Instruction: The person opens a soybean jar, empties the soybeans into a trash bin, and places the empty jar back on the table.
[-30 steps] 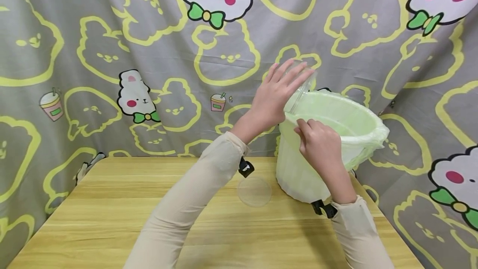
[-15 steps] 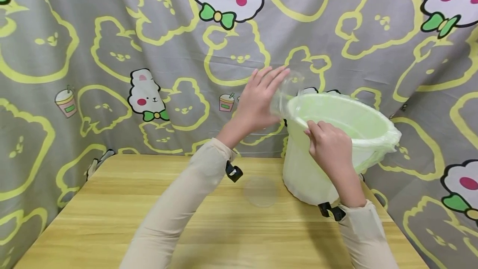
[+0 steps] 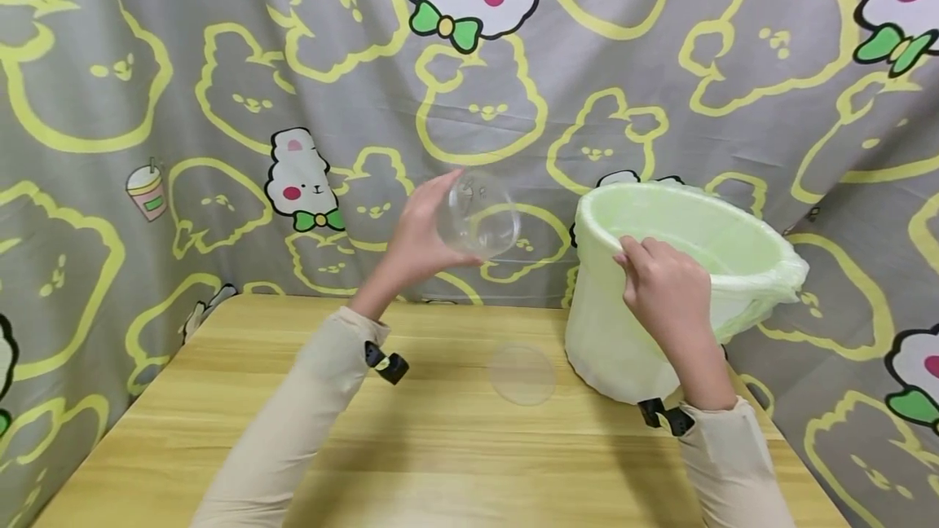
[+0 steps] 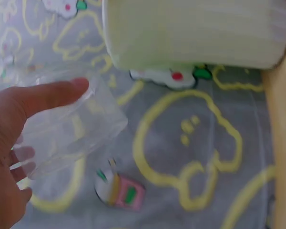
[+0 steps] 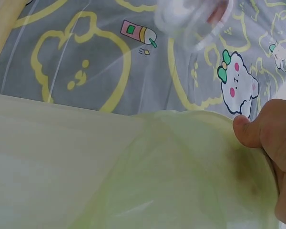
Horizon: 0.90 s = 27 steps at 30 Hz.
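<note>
A clear plastic tub (image 3: 484,218) is tipped on its side above the table, gripped by my left hand (image 3: 421,235). In the left wrist view the thumb lies along one side of the tub (image 4: 81,129) and the fingertips show through its far wall. My right hand (image 3: 667,283) pinches the near rim of a pale green bin (image 3: 609,332) lined with a thin bag. The bin stands at the right of the table. From the right wrist view, the thumb presses on the liner bag (image 5: 181,157) at the rim.
A clear round lid (image 3: 522,375) lies flat on the wooden table (image 3: 440,446), left of the bin's base. Behind the table hangs a grey curtain (image 3: 367,121) with yellow cartoon outlines, close to the bin.
My left hand has carried the tub leftward, away from above the bin's rim, and turned it. The right hand keeps its hold on the rim. The head view has shifted slightly.
</note>
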Each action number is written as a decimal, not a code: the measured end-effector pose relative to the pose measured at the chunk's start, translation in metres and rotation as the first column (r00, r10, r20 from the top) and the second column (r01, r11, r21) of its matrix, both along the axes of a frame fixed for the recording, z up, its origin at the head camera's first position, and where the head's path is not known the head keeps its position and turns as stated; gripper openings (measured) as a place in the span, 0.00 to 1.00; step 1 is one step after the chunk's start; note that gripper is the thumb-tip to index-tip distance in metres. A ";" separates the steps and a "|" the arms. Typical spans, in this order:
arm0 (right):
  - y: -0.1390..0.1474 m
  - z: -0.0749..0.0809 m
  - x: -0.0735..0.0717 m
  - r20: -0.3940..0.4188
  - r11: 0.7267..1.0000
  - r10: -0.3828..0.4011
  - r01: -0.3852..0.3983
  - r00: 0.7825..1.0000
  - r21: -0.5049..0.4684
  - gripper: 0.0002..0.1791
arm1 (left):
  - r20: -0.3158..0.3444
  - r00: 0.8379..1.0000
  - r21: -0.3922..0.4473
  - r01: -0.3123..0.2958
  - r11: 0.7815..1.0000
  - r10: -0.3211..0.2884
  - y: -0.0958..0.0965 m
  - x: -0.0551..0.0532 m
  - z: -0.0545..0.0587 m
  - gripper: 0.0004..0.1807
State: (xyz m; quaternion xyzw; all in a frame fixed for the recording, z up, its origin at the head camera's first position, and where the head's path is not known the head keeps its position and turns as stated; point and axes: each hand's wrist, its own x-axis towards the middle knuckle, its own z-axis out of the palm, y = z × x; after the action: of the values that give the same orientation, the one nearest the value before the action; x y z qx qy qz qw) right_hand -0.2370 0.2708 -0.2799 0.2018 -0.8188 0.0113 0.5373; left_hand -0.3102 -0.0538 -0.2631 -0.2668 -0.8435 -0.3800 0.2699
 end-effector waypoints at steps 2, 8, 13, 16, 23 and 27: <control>0.001 0.000 0.000 0.003 1.000 -0.003 0.003 1.000 -0.001 0.08 | 0.064 0.998 0.060 0.010 0.998 -0.014 -0.015 -0.003 -0.012 0.69; 0.001 0.000 -0.002 0.007 1.000 -0.003 0.003 1.000 0.000 0.09 | 0.185 0.983 0.151 -0.010 0.988 -0.018 -0.056 -0.007 -0.045 0.68; 0.001 0.000 -0.003 -0.002 1.000 -0.001 0.001 1.000 -0.002 0.09 | 0.260 0.966 0.155 -0.040 0.987 -0.001 -0.082 -0.009 -0.070 0.66; 0.001 -0.001 -0.003 0.003 1.000 -0.003 0.003 1.000 -0.002 0.09 | 0.294 0.956 0.132 -0.067 0.989 0.025 -0.096 -0.010 -0.083 0.66; 0.001 -0.001 -0.001 0.014 1.000 -0.002 0.002 1.000 -0.005 0.08 | 0.366 0.929 0.107 -0.096 0.990 0.050 -0.120 -0.008 -0.111 0.67; 0.000 0.000 -0.002 0.016 1.000 0.007 -0.007 1.000 -0.011 0.07 | 0.405 0.913 0.116 -0.099 0.988 0.044 -0.128 -0.008 -0.127 0.66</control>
State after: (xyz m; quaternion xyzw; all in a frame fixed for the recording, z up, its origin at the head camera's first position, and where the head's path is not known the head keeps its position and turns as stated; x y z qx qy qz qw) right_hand -0.2385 0.2707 -0.2803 0.2015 -0.8223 0.0191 0.5319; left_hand -0.3179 -0.1820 -0.3903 -0.1334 -0.8626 -0.4724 0.1222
